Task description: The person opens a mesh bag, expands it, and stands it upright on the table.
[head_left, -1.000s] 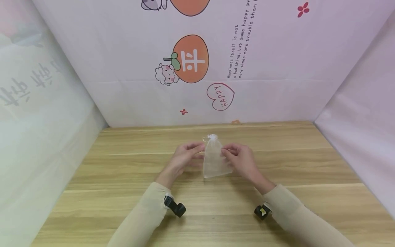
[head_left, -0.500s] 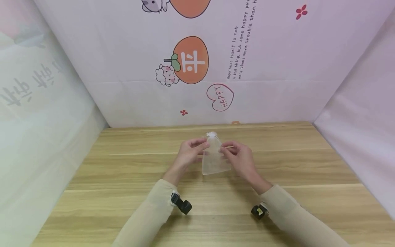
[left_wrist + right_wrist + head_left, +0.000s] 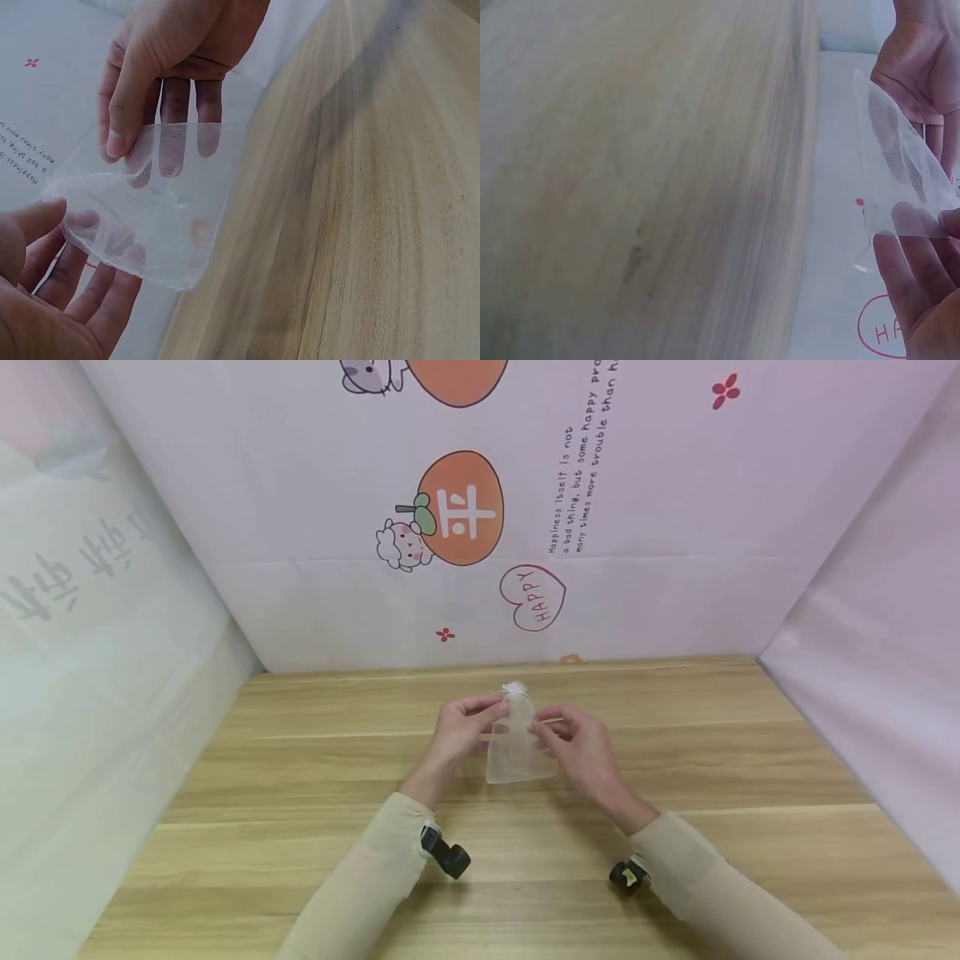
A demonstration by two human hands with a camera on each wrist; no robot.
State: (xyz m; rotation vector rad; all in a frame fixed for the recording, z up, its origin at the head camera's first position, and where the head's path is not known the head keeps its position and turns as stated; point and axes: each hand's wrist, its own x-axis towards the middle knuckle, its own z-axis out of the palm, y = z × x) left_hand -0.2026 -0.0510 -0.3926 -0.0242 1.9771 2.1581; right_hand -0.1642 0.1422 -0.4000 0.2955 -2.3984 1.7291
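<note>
A small sheer white drawstring pouch hangs upright between the two hands, its gathered neck at the top and its flat bottom edge toward the person. My left hand pinches the pouch's left side, thumb in front. On the opposite side, my right hand pinches the edge between thumb and fingers. Through the thin mesh, fingers of both hands show behind it in the left wrist view. The right wrist view has the pouch stretched between the hands, and no contents show inside.
Underneath is a wood-grain table. A white printed sheet stands along the back edge, with pale sheets at the left and right. Small black wrist cameras sit on both sleeves.
My left hand has moved right and slightly up, from the pouch's edge onto its upper left side. The right hand stays on its edge. The pouch has shifted slightly left.
</note>
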